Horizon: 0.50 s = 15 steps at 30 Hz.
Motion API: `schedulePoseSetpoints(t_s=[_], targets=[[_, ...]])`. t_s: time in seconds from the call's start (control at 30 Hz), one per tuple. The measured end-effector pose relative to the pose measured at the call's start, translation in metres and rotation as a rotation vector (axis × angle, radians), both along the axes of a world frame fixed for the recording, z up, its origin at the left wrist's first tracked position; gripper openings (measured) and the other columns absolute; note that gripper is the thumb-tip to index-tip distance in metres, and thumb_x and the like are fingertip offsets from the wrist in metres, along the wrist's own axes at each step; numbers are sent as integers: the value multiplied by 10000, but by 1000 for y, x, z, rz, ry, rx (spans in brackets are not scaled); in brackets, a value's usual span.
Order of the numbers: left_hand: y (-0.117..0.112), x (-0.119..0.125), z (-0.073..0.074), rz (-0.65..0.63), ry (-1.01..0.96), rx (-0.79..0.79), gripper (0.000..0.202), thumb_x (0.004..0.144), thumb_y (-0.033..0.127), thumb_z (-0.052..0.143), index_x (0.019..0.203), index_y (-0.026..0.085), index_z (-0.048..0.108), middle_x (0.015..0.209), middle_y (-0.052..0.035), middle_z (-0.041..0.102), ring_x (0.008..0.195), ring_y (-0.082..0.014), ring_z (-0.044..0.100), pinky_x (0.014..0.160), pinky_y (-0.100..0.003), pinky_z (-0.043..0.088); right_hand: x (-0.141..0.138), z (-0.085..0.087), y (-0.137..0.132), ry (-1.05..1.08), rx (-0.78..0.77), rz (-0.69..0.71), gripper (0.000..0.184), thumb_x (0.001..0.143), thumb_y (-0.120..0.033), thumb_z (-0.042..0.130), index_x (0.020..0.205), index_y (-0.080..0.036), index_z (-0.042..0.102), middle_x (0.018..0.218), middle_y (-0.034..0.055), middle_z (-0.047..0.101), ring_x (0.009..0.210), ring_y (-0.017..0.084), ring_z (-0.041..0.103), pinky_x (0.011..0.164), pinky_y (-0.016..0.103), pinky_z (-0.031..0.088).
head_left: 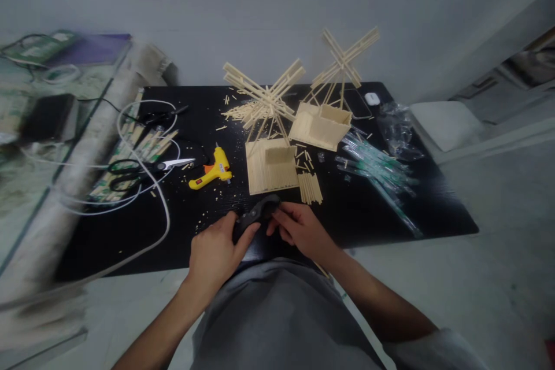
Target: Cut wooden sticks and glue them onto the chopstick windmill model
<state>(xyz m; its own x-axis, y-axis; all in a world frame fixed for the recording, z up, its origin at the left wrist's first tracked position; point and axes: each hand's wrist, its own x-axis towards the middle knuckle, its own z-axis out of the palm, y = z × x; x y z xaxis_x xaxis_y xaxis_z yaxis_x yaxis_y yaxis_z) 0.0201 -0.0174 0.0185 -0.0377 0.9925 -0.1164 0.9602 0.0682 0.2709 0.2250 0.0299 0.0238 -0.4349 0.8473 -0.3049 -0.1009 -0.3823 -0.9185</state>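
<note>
I watch through one camera worn on the person's head, facing forward and down. Grey clothing fills the bottom middle, closest to the lens; the left hand and right hand sit near, below centre. Beyond them the black tabletop spreads wide, backed by a grey wall.

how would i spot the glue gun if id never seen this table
On the black table, find the nearer stick windmill. Between it and the silver-bladed scissors to its left lies the glue gun. Unlike both neighbours, it is bright yellow.
</note>
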Motion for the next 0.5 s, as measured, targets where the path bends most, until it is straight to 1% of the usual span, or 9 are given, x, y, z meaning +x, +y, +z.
schedulePoseSetpoints(t_s=[0.07,0.1,0.17,0.27,0.3,0.37,0.4,0.43,0.5], targets=[[1,0,2,31,-104,-30,491,1016,644,428,831,217,581,743,-74,708,688,-281,705,599,-319,360,1,-2,0,8,2,2,474,924,-645,701,880,-173,687,710,2,703,435,48,383,428,225,262],[1,-1,2,40,-196,-43,518,1014,665,411,814,217,580,711,-61,688,665,-264,685,609,-317,370,1,-3,0,12,2,6,473,928,-643,697,906,-170,694,710,1,703,434,48,383,428,224,262],[2,-2,2,50,-453,-103,595,1018,715,364,776,216,582,646,-30,628,617,-220,627,617,-307,394,1,-3,0,13,5,16,478,941,-638,686,954,-161,706,716,3,706,430,47,379,425,225,257],[1,-4,0,104,-851,-248,731,1016,797,286,697,206,576,580,-2,529,525,-162,499,554,-287,379,1,-2,-1,14,12,15,474,962,-618,679,1079,-160,707,728,-3,714,427,49,392,422,224,267],[0,-4,-1,132,-939,-269,753,1007,817,295,684,201,581,565,3,506,506,-150,467,531,-281,364,1,-2,-2,22,12,15,471,968,-608,678,1134,-168,697,734,-8,717,427,51,403,419,220,271],[-3,-2,-2,176,-1035,-253,750,977,840,381,698,185,619,543,12,486,490,-136,440,510,-270,352,2,1,-2,49,18,7,464,975,-593,679,1205,-191,669,748,-19,723,428,58,439,412,211,285],[-4,0,-2,190,-1050,-230,733,951,844,449,716,178,645,534,16,485,486,-132,436,502,-264,350,2,2,-2,61,26,-4,451,975,-588,684,1210,-203,657,760,-19,731,441,66,479,418,209,317],[-5,2,-1,204,-1052,-210,710,917,842,523,739,170,672,527,20,486,482,-127,432,495,-257,350,3,4,-1,69,37,-25,430,974,-582,690,1193,-214,646,778,-14,743,477,80,542,444,212,381],[-7,6,1,218,-1042,-202,658,850,810,646,779,160,716,525,28,493,471,-116,418,480,-246,347,7,7,2,81,62,-96,390,966,-574,715,1132,-239,604,825,4,779,630,132,698,597,262,553]])
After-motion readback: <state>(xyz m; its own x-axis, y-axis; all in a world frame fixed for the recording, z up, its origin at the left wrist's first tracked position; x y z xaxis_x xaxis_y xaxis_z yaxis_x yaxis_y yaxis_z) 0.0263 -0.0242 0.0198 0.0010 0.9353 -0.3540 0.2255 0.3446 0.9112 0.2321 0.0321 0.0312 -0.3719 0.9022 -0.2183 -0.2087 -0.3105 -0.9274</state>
